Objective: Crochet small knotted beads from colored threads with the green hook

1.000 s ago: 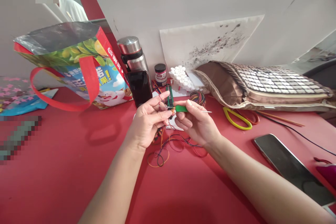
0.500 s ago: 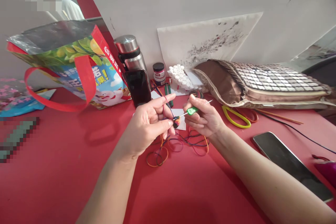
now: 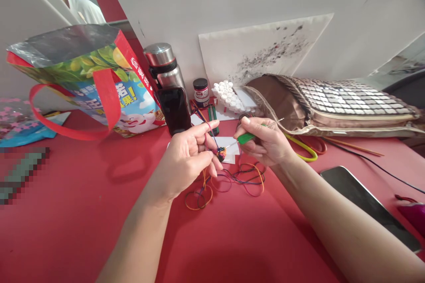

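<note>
Between thumb and fingers, my left hand (image 3: 192, 154) pinches a small multicoloured crochet piece (image 3: 221, 154). A strand of yarn (image 3: 213, 134) runs up from the piece and over the raised left index finger. Closed round the green handle of a crochet hook (image 3: 245, 138) is my right hand (image 3: 265, 141). The hook's thin metal shaft points left and its tip meets the piece; the exact tip is too small to make out. Loose loops of orange, purple and dark yarn (image 3: 226, 182) lie on the red table below both hands.
A phone (image 3: 174, 110) leans upright against a steel flask (image 3: 164, 62). At left stands a colourful bag (image 3: 133, 106); a dark jar (image 3: 201, 92) and white sticks (image 3: 229, 97) are behind my hands. Right are a cushion-like bag (image 3: 332, 101), yellow-handled scissors (image 3: 303, 152) and another phone (image 3: 368, 208).
My right hand has turned and shifted slightly right, tilting the hook so its rear end points higher. The crochet piece has turned a little in my left hand, showing more of its coloured side.
</note>
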